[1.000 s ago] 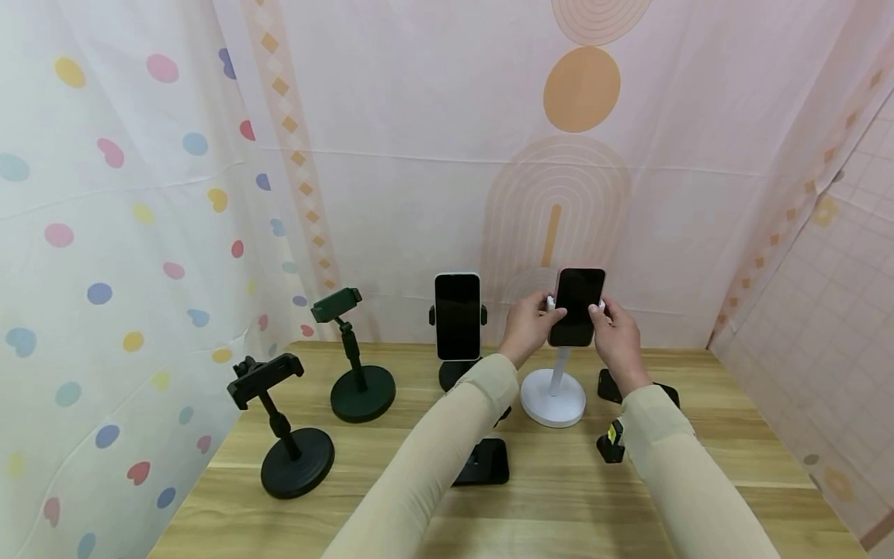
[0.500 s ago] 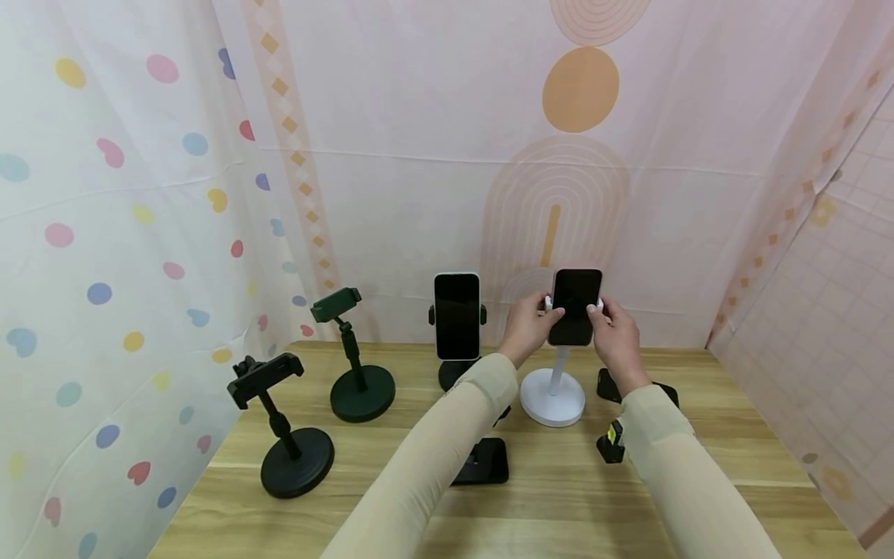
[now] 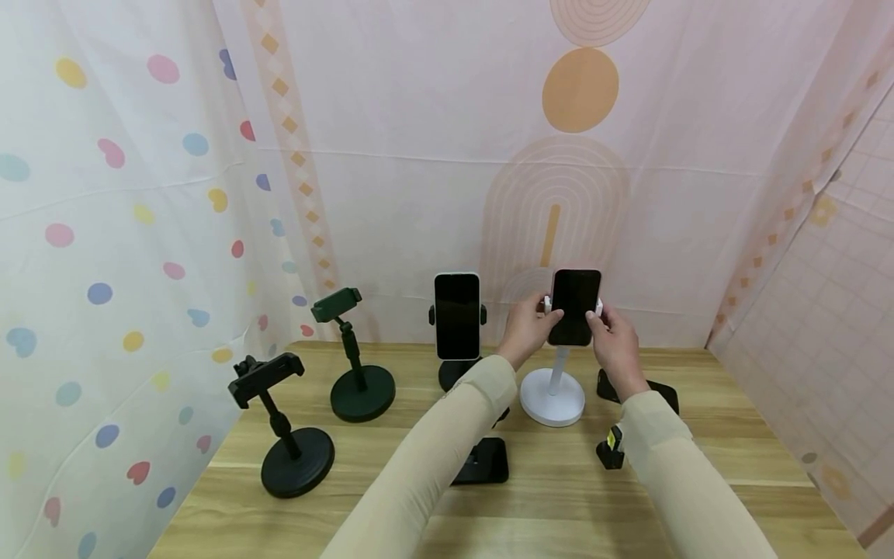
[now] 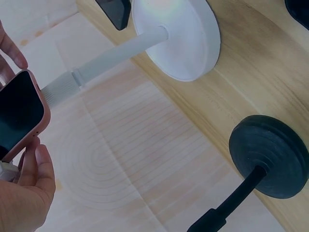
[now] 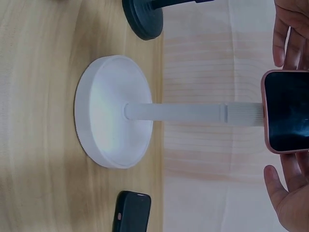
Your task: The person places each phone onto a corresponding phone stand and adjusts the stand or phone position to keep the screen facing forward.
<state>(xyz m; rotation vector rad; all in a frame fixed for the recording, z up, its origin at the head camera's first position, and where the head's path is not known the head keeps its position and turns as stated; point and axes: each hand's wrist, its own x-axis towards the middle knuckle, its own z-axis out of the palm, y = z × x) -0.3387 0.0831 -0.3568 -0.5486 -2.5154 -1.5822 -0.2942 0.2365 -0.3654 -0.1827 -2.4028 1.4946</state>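
A smartphone [image 3: 575, 299] with a dark screen and pink edge stands upright on a white phone stand [image 3: 552, 400], between white clamp arms. My left hand [image 3: 525, 330] holds its left side, thumb at the front edge and fingers by the clamp arm [image 4: 7, 170]. On the opposite side my right hand [image 3: 616, 345] holds the phone, its thumb near the lower right edge and fingers reaching behind. In the right wrist view the ribbed white stem [image 5: 244, 114] runs up behind the phone's lower edge. The back of the clamp is hidden.
To the left a second smartphone [image 3: 457, 314] sits in a black stand. A green stand [image 3: 363, 392] and a black stand [image 3: 296, 462] hold no phone. Dark phones [image 3: 663, 394] lie on the wooden table [image 3: 559, 497], one [image 3: 492, 462] partly behind my left sleeve. A patterned curtain hangs behind.
The phone in my hands has shifted very slightly left. My right thumb has slid a little lower along its edge; the stands stay put.
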